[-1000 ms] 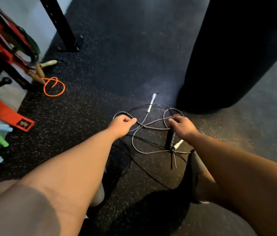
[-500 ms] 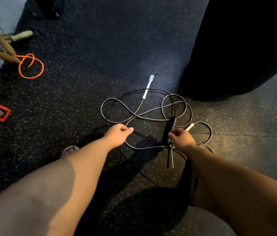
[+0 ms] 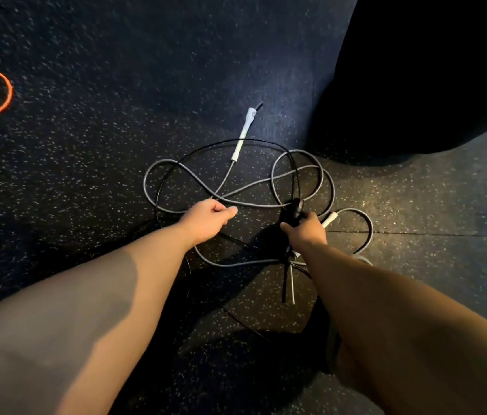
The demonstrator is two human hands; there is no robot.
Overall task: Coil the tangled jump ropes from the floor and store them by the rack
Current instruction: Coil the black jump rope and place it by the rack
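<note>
Downward, both arms outstretched, right hand gripping black handle, left hand curled, hold unclear, above tangled ropes

Speckled rubber floor, tangled grey rope, black rope, orange rope

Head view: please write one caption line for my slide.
Left hand and right hand grip tangled jump ropes on a speckled floor.

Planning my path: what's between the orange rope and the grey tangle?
Nothing: head view shows bare speckled floor between orange rope and grey tangle.
</note>
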